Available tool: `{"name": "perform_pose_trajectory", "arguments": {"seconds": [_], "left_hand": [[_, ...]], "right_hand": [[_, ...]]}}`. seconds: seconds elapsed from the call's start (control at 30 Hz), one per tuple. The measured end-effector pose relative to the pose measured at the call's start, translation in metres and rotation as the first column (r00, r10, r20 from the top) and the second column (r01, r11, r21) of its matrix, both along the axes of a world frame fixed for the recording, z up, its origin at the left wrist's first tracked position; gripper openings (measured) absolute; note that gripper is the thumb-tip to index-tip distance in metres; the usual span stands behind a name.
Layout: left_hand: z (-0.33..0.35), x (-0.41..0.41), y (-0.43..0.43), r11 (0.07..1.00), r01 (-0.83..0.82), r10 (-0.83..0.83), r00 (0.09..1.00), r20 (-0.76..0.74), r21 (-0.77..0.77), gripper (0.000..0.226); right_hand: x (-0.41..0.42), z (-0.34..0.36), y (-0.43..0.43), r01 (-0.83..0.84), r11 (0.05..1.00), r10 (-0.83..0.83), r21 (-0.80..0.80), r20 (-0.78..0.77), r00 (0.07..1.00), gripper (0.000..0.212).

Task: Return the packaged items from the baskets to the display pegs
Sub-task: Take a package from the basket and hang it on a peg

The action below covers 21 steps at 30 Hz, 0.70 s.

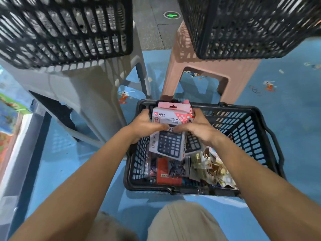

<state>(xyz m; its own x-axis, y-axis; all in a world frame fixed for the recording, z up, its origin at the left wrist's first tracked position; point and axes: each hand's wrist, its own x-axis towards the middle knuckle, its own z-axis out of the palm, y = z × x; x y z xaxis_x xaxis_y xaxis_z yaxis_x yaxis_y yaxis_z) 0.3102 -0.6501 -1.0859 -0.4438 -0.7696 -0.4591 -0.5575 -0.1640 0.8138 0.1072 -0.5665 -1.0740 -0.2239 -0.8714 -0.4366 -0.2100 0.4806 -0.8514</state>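
Indoor light, moderately bright and from above: the upper left basket (66,28) casts lattice shadows on the grey stool (83,84). Top corners motion-blurred; centre sharp; wide-angle distortion bows frame edges.

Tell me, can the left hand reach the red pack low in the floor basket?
Probably not yet: the left hand and right hand grip calculator packs hanging just above the red pack.

Black lattice basket (246,122); pink-white calculator box (171,129); pink stool (205,66); grey stool (83,84); blue cartoon-print floor (286,105).
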Motion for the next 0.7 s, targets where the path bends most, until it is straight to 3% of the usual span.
{"name": "perform_pose_trajectory", "arguments": {"seconds": [0.03,0.1,0.17,0.2,0.3,0.37,0.57,0.7], "left_hand": [[0.006,0.002,0.005,0.998,-0.018,0.02,0.999,-0.044,0.054,0.034],[0.025,0.005,0.02,0.993,-0.053,0.065,0.991,-0.117,0.107,0.031],[0.049,0.006,0.032,0.974,-0.125,0.153,0.979,-0.137,0.19,0.077],[0.063,0.006,0.038,0.963,-0.151,0.183,0.974,-0.13,0.225,0.086],[0.111,0.009,0.066,0.909,-0.113,0.206,0.958,-0.198,0.401,0.054],[0.149,0.011,0.087,0.873,-0.057,0.199,0.948,-0.247,0.485,0.055],[0.264,0.02,0.127,0.852,0.032,0.187,0.914,-0.36,0.523,0.06],[0.339,0.022,0.133,0.838,0.025,0.165,0.94,-0.297,0.545,0.071]], "right_hand": [[-0.002,0.011,0.006,0.03,1.0,-0.03,-0.004,0.056,0.998,0.086],[-0.004,0.029,0.015,0.087,0.996,-0.084,-0.013,0.15,0.985,0.088],[-0.006,0.05,0.025,0.145,0.989,-0.141,-0.002,0.211,0.967,0.092],[-0.005,0.063,0.031,0.161,0.987,-0.158,0.009,0.235,0.959,0.092],[0.006,0.106,0.054,0.166,0.985,-0.172,0.045,0.311,0.935,0.085],[0.017,0.143,0.067,0.198,0.978,-0.21,0.072,0.377,0.902,0.077],[0.041,0.261,0.095,0.314,0.94,-0.339,0.135,0.482,0.808,0.073],[0.04,0.34,0.113,0.314,0.943,-0.328,0.113,0.494,0.805,0.068]]}}
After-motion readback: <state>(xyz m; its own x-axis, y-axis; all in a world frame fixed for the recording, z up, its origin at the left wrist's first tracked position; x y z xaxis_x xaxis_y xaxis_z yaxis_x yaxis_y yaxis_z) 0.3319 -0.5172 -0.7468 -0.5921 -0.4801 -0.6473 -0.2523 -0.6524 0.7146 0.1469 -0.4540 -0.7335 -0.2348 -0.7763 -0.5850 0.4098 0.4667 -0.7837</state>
